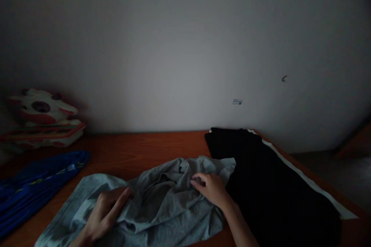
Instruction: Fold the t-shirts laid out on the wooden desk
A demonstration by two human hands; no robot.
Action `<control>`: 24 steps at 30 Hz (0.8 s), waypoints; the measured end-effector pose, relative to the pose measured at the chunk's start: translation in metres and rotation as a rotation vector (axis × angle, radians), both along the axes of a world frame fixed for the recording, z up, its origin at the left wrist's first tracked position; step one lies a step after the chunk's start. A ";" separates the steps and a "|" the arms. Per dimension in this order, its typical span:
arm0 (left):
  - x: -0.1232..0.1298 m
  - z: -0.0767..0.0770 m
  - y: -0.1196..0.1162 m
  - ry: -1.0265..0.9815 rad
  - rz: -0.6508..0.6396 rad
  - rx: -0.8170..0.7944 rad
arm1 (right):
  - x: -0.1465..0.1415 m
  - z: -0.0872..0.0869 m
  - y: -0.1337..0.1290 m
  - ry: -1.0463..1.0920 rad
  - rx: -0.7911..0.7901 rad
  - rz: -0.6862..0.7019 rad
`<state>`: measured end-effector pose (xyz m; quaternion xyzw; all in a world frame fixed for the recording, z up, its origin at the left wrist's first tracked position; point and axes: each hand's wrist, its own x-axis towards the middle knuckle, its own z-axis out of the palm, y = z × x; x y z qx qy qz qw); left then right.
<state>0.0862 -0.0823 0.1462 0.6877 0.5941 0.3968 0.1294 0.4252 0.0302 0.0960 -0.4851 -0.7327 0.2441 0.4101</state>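
Both hands rest on a crumpled grey shirt (162, 200) spread across the wooden worktop (130, 146). At about seven o'clock the left hand (102, 216) lies flat on the cloth, fingers loosely extended. Toward five o'clock the right hand (213, 189) presses its curled fingertips into a bunched fold. Black folded garment (261, 185) lies at three o'clock, blue cloth (34, 185) at nine, a plush toy (43, 117) at ten.

- Shirt (162, 204): light heathered grey, plain, no print visible.
- Garment (272, 189): black, with a white stripe along its right edge.
- Cloth (37, 185): deep blue, with small yellow-green markings.
- Toy (43, 117): white with red patches and dark spots.
- Counter (139, 146): reddish-brown wood.
- Wall (185, 46): plain grey-white.
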 end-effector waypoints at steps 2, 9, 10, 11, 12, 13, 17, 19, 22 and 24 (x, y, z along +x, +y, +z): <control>0.000 0.004 0.004 -0.056 0.023 -0.126 | -0.005 0.004 0.004 -0.163 0.003 0.101; -0.009 -0.004 0.008 0.108 -0.082 -0.136 | -0.022 0.001 0.015 -0.321 -0.047 0.222; -0.011 -0.006 0.006 0.125 -0.078 -0.105 | -0.023 -0.002 0.016 -0.285 -0.062 0.201; -0.012 -0.007 0.005 0.136 -0.066 -0.067 | -0.023 -0.005 0.017 -0.229 -0.071 0.178; -0.014 -0.008 0.004 0.145 -0.056 -0.026 | -0.022 -0.008 0.018 -0.157 -0.073 0.155; -0.015 -0.008 0.002 0.159 -0.055 0.010 | -0.021 -0.011 0.019 -0.079 -0.066 0.131; -0.022 -0.006 0.001 0.149 -0.040 0.148 | -0.015 -0.020 0.022 0.167 0.098 -0.026; -0.027 -0.007 0.002 0.124 0.109 0.274 | -0.012 -0.021 0.024 0.227 0.247 -0.144; -0.038 -0.014 0.005 0.096 0.488 0.460 | -0.007 -0.018 0.024 0.265 0.506 -0.323; -0.046 -0.019 0.007 0.038 0.623 0.474 | -0.002 -0.011 0.020 0.233 0.635 -0.393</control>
